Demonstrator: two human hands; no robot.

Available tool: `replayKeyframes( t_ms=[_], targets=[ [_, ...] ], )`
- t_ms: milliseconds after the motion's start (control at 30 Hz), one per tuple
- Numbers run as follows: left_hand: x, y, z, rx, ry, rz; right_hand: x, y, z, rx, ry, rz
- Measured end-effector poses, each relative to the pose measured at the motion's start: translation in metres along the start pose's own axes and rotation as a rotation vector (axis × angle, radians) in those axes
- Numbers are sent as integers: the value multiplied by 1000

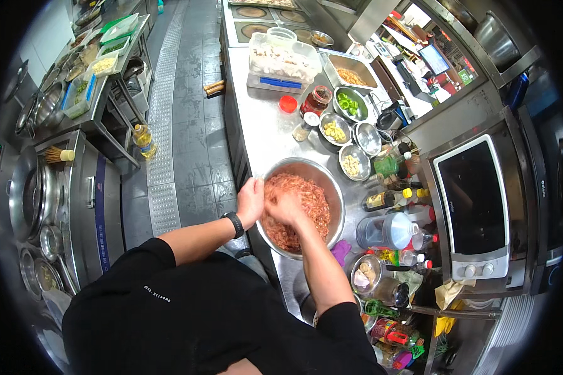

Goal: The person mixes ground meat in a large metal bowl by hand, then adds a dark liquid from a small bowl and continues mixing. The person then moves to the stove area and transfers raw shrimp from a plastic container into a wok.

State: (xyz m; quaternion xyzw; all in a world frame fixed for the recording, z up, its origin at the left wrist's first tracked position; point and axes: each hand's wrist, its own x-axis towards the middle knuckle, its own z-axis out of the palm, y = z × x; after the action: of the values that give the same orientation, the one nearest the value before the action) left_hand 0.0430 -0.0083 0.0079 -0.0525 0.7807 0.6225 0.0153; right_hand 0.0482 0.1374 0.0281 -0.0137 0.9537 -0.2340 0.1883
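A large stainless steel mixing bowl [338, 197] stands on the steel counter near its front edge. Reddish minced meat [316, 211] fills much of it. My left hand [251, 202], with a black watch on the wrist, is closed around the bowl's left rim. Inside the bowl, my right hand [284, 205] touches the meat; motion blurs it and its fingers are partly hidden, so their grip is unclear. Beyond the bowl are small metal bowls of chopped garlic [352, 165], yellow pickled pieces [334, 131] and green pepper slices [348, 104].
A seasoning shaker [306, 126], an open jar [316, 101] and a red lid [288, 104] stand farther along the counter, before a plastic tub [284, 61]. At right are several bottles [387, 230], a purple cloth [340, 252] and a microwave [471, 201]. An oil bottle [144, 141] stands across the aisle.
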Motion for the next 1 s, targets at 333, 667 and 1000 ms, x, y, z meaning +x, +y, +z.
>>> replayKeyframes(
  t_ms=[333,667,1000],
  targets=[
    [9,-18,10,16,24,-27,-43,79,-23,248,156,316],
    [24,-19,21,-71,-138,-23,-15,85,-61,271,185,118],
    [62,-8,30,-120,-179,-75,7,20,-38,45,-126,146]
  ],
)
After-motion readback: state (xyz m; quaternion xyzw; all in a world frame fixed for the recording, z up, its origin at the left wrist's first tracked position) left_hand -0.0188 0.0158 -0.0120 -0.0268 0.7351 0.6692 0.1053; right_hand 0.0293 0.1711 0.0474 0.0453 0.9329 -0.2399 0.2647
